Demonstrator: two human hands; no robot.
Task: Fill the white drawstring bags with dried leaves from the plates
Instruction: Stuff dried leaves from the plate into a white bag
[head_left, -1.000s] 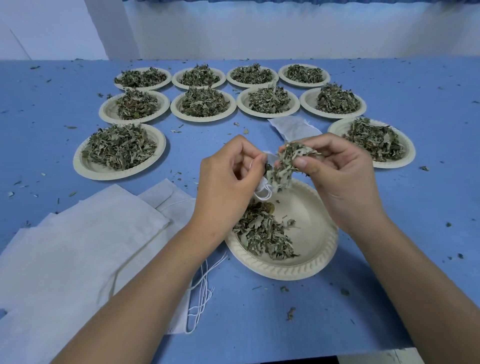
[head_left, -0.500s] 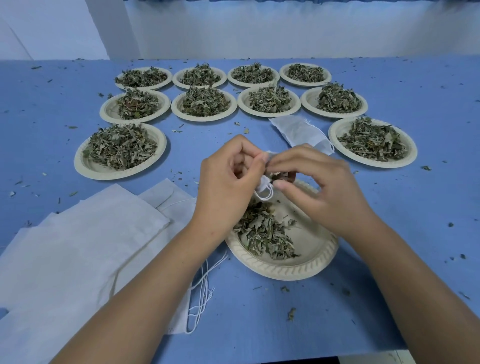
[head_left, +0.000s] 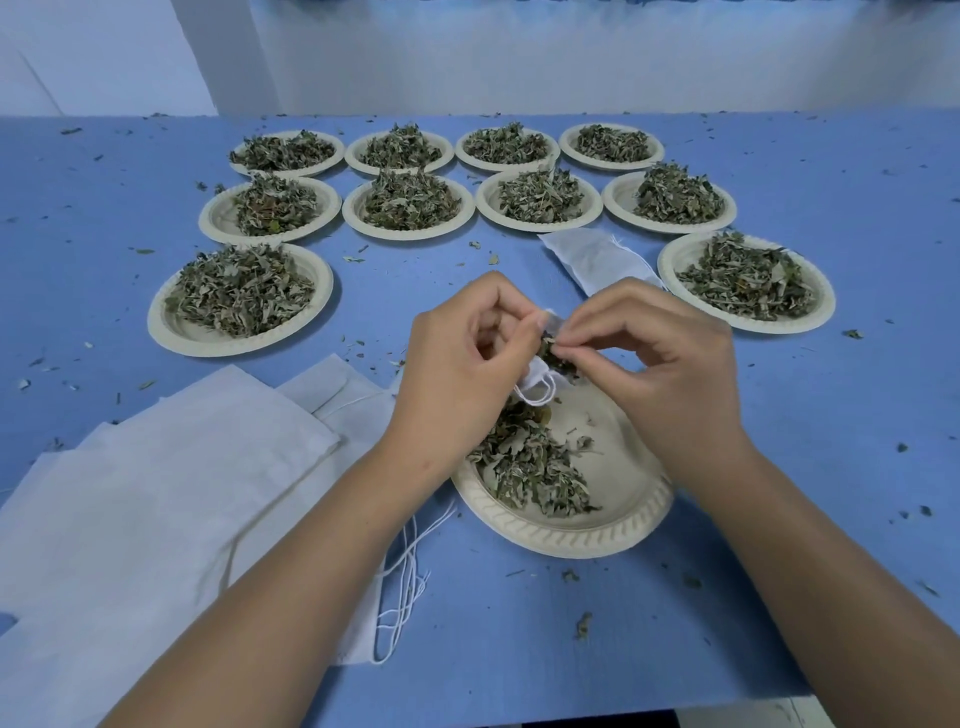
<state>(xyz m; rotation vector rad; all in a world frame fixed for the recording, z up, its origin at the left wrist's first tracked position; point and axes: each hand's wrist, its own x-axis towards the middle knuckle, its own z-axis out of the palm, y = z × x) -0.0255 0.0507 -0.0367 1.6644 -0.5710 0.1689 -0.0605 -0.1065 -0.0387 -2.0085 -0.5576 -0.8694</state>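
Right hand (head_left: 670, 374) has dropped from its raised pinch a second ago; the tuft of dried leaves (head_left: 557, 359) it carried now sits low, at the mouth of the drawstring bag (head_left: 535, 383).

Far left: stack of empty white bags (head_left: 156, 499) lies flat on the blue table (head_left: 779, 467), loose drawstrings (head_left: 405, 582) trailing off the stack's near right corner. Behind the stack, left plate (head_left: 171, 338) is heaped with leaves.

Left hand (head_left: 462, 364) is curled, thumb and forefinger pinching the drawstring bag's rim. Most of the bag is hidden behind the hand; only a white edge and a loop of cord show below the fingers. The bag is held up over the far edge of the near plate (head_left: 571, 538), between the two hands.

Right hand's thumb and forefinger are closed on the tuft right at the bag's mouth, other fingers loosely curled. Whether they also catch the cloth cannot be told.

The near plate holds a remaining leaf pile (head_left: 530, 467) on its left half; its right half is mostly bare.

Beyond the hands, a filled bag (head_left: 597, 257) lies on the table, just left of the right plate (head_left: 826, 312), which is full of leaves. Eight more full plates stand further back in two rows of four (head_left: 410, 205). Leaf crumbs are scattered over the table.
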